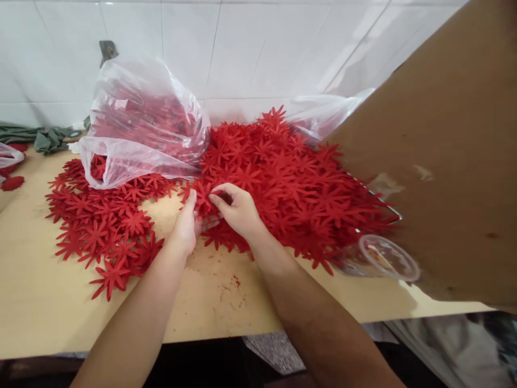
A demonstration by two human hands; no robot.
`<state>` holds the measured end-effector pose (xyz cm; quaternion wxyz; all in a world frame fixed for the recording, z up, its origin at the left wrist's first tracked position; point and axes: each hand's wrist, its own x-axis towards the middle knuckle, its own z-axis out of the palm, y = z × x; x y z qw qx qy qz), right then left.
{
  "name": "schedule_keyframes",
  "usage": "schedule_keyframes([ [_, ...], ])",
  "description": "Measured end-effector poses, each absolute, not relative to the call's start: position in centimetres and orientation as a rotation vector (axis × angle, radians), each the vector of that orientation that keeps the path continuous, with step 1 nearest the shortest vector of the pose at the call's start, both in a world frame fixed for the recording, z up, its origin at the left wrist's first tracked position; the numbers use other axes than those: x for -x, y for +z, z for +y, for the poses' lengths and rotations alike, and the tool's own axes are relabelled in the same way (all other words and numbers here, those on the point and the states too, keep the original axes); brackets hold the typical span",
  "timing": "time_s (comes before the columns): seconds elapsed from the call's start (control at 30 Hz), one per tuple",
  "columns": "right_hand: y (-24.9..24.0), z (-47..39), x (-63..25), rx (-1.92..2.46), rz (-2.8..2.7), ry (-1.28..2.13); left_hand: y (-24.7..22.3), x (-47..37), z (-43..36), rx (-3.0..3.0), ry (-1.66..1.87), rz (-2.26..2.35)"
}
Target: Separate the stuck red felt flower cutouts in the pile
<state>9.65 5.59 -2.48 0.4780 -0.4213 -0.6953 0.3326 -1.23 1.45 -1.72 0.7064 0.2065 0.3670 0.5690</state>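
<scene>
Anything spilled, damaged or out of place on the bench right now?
Red flower cutouts lie spilled across the table out of the plastic bag. A clear cup lies tipped on its side at the heap's right edge. Reddish specks stain the table near both hands.

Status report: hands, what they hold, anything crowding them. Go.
Both hands pinch one red flower cutout: left hand, right hand. Big cutout pile directly behind. Plastic bag left, cardboard sheet and clear cup right.

Both hands (214, 213) together, fingertips apparently pinched, forearms converging.
</scene>
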Motion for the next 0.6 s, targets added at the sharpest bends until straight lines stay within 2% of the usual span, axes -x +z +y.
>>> schedule_keyframes([
  [0.43, -2.3, 5.4, -10.5, 1.059, -1.379, 0.697, -2.1, 1.7, 1.2, -0.588, 1.328, 1.016],
  [0.6, -2.3, 5.8, -11.1, 1.082, -1.367, 0.695, -2.8, 1.1, 1.5, -0.840, 1.358, 1.117],
])
